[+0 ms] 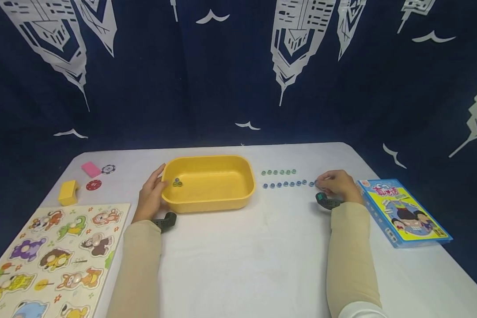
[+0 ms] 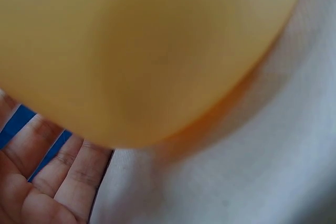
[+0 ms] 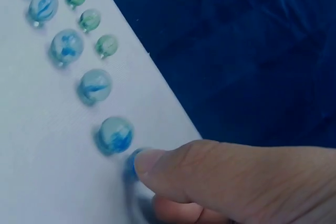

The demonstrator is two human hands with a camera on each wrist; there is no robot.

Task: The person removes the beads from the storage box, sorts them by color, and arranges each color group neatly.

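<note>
My left hand (image 1: 150, 196) holds the left end of a yellow plastic basin (image 1: 210, 206), with the thumb at its rim. In the left wrist view the fingers (image 2: 73, 169) pass behind the basin's wall. A few small marbles (image 1: 177, 182) lie inside at its left. To the right of the basin, my right hand (image 1: 338, 183) pinches a blue marble (image 3: 131, 167) at the right end of a row of clear marbles with blue swirls (image 3: 66, 46). The thumb covers most of that marble. Behind runs a shorter row of green marbles (image 3: 90, 20).
At right lies a blue and yellow picture box (image 1: 409, 214), close to my right forearm. An animal puzzle board (image 1: 59, 260) is at the front left. Beyond it are a yellow block (image 1: 67, 193), a pink piece (image 1: 90, 169), a red chip (image 1: 93, 185) and a black-and-white chip (image 1: 108, 169).
</note>
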